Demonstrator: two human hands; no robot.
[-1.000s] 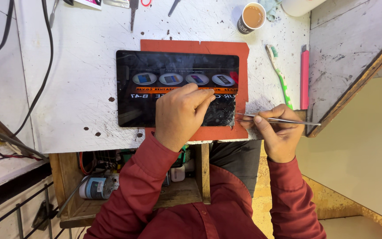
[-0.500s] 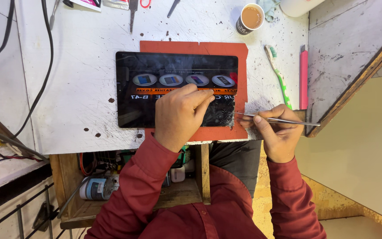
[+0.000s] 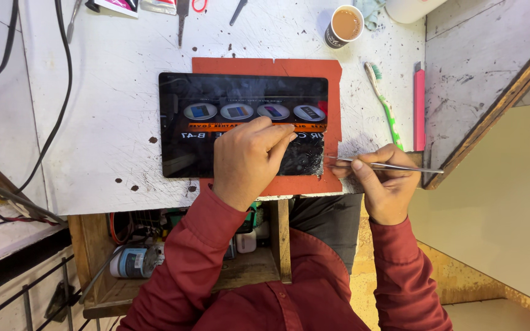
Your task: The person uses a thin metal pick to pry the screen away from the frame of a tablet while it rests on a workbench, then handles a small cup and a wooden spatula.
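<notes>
Here the left hand (image 3: pixel 249 160) lies palm-down on the dark glass-fronted tablet (image 3: pixel 216 132), fingers curled together and pressing near its cracked lower right corner. The right hand (image 3: pixel 386 184) is pinched shut on thin metal tweezers (image 3: pixel 383 165), which lie almost level, tips aimed left at that corner. The tablet's long axis runs left to right on a flat red rubber mat (image 3: pixel 332 73), on the scratched white desk (image 3: pixel 105 92). Farther out stand a paper cup of brown drink (image 3: pixel 345 24), a green toothbrush (image 3: pixel 383 104) and a pink utility knife (image 3: pixel 419 110); black cables (image 3: pixel 62 92) trail at the left.
</notes>
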